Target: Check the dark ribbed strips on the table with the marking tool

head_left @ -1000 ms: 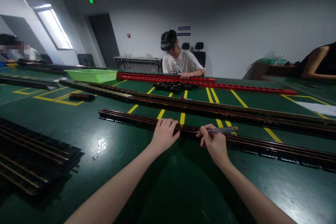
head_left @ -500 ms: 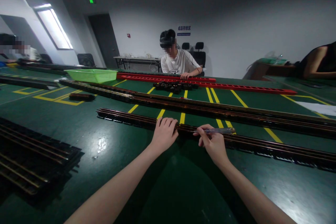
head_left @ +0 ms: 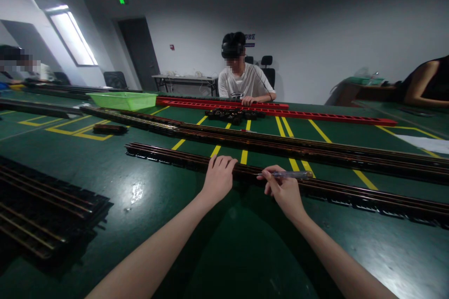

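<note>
A long black rail [head_left: 336,190] with copper-coloured strips lies across the green table in front of me. My left hand [head_left: 219,176] is closed over this rail, its fingers curled over the far side. To its right, my right hand [head_left: 285,191] grips a slim screwdriver [head_left: 291,174] with a clear handle. The tool lies nearly level, its thin tip pointing left at the top of the rail between my hands. Where exactly the tip touches is too small to tell.
Longer dark rails [head_left: 273,141] run behind mine, with a short piece [head_left: 109,129] at left. More rails [head_left: 42,210] lie near left. Further back are a green basket [head_left: 122,100], dark parts [head_left: 231,116] and red ladder-like strips [head_left: 326,116]. A co-worker [head_left: 242,74] sits opposite.
The rail under my hands has slid slightly to the left. My hands and the screwdriver have barely moved. The co-worker opposite has shifted to the right and sits more upright.
</note>
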`<state>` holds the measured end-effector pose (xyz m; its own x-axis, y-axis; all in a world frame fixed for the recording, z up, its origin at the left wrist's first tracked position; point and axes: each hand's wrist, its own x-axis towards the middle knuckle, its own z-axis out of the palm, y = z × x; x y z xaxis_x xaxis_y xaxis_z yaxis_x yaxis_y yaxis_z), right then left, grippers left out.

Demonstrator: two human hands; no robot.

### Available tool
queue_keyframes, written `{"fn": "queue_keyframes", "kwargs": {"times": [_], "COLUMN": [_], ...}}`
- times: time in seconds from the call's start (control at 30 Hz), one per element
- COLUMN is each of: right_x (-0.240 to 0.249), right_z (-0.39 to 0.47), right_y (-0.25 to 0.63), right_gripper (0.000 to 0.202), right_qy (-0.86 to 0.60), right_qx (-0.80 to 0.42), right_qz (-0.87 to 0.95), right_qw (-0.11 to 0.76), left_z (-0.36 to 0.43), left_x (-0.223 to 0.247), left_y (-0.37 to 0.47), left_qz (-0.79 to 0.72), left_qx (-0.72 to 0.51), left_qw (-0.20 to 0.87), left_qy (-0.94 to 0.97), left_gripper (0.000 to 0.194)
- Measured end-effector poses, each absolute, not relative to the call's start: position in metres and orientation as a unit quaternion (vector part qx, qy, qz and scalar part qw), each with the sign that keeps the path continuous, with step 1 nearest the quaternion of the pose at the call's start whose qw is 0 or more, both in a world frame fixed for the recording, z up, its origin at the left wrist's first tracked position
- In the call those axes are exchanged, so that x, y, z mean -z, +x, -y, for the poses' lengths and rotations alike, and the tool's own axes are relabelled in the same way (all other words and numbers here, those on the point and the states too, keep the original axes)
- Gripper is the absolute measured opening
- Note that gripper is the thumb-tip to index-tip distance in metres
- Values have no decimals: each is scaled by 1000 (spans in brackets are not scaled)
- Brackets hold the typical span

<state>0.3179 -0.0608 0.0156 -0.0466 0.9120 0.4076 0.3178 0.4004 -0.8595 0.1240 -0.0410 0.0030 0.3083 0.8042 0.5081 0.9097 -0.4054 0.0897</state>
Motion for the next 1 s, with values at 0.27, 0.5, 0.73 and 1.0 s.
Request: {"fn": "queue_keyframes", "kwargs": {"times": [0.27,0.5,0.73,1.0], "right_x": [-20,-15,-14,-14], "right_z": [63,61,60,59], "right_y": [317,318,318,318], "right_gripper": [36,33,33,34], "right_qy": [-468,-469,-476,-476], "right_qx": [-290,-283,-276,-273], "right_qz": [660,648,660,664], "right_qw": [512,529,511,507], "left_z": [41,37,38,39], "left_x": [-5,-1,-2,-4], "left_y": [124,121,120,123], "left_qz": [543,512,496,510], "left_qx": [257,265,287,238], "left_qw": [95,67,49,41], "left_qy": [-794,-814,-818,-825], "left_gripper": [46,52,45,43]}}
